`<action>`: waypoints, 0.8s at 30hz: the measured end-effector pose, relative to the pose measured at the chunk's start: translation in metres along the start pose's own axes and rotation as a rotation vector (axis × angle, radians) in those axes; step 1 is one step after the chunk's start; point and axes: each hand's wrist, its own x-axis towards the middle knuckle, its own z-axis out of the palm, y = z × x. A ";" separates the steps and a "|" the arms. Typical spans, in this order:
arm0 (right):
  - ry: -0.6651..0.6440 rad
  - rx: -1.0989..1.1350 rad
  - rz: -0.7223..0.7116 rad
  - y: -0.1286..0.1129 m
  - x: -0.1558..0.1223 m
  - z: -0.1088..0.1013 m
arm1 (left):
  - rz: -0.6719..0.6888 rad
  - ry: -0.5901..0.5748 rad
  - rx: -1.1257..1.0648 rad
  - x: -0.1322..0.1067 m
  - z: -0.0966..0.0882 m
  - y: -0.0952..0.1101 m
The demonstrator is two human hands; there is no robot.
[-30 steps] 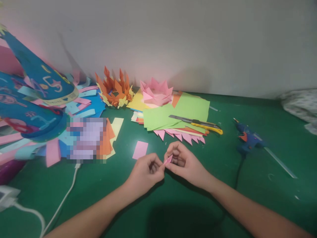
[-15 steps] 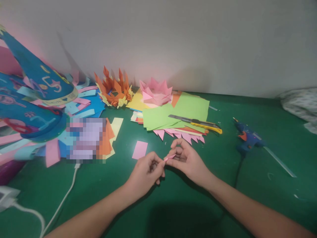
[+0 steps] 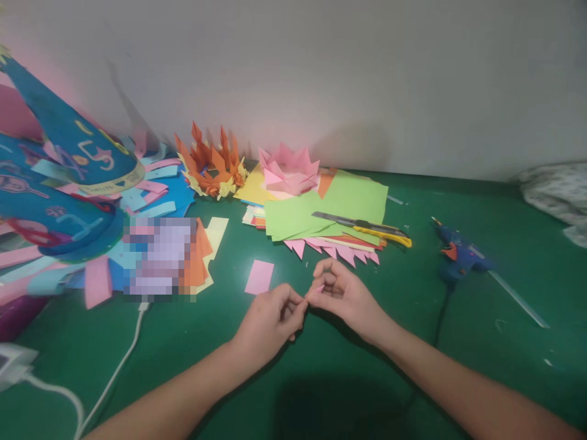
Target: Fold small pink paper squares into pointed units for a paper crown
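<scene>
Between my fingertips is a small folded piece of pink paper (image 3: 320, 289), mostly hidden by the fingers. My left hand (image 3: 270, 316) pinches its near end, thumb against forefinger. My right hand (image 3: 343, 294) closes on it from the other side, and a pink tip pokes out above the thumb. Both hands meet just above the green table. Flat beside my left hand lies a pink paper rectangle (image 3: 259, 277). Behind the hands, pink paper triangles (image 3: 345, 253) stick out from under a stack of green paper sheets (image 3: 293, 215).
A yellow box cutter (image 3: 383, 231) rests on the green sheets. At right lies a blue glue gun (image 3: 463, 260) with its stick. Pink (image 3: 291, 171) and orange (image 3: 215, 168) paper crowns stand near the wall. Blue cone hats (image 3: 77, 131) and a white cable (image 3: 120, 359) are at left.
My fingers have closed further over the folded pink paper, so less of it shows. Both hands have shifted only slightly. Everything else has stayed put.
</scene>
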 end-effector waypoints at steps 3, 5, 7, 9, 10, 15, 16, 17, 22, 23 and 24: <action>-0.003 0.059 0.035 -0.001 0.001 -0.003 | 0.016 -0.080 -0.060 0.001 -0.002 -0.002; -0.015 0.098 0.056 -0.001 0.002 -0.004 | 0.007 -0.106 -0.106 0.001 -0.002 -0.002; -0.038 0.133 0.073 -0.001 0.002 -0.004 | -0.016 -0.103 -0.132 0.002 -0.002 -0.002; -0.062 0.163 0.087 -0.001 0.002 -0.004 | -0.051 -0.099 -0.164 0.003 -0.002 0.000; -0.069 0.174 0.094 -0.001 0.002 -0.004 | -0.065 -0.101 -0.188 0.003 -0.002 0.001; -0.028 0.125 0.084 -0.002 0.002 -0.003 | -0.083 -0.119 -0.272 0.002 -0.002 0.003; -0.022 0.107 0.075 -0.003 0.001 -0.003 | -0.081 -0.113 -0.260 0.002 -0.002 0.003; -0.018 0.094 0.069 -0.003 0.001 -0.002 | -0.082 -0.104 -0.247 0.002 -0.001 0.003; -0.074 0.131 0.117 -0.002 0.002 -0.004 | -0.137 -0.121 -0.322 0.003 -0.002 0.006; -0.086 0.151 0.122 -0.001 0.003 -0.005 | -0.147 -0.123 -0.354 0.003 -0.003 0.007; -0.091 0.168 0.120 -0.001 0.003 -0.006 | -0.153 -0.118 -0.380 0.003 -0.003 0.008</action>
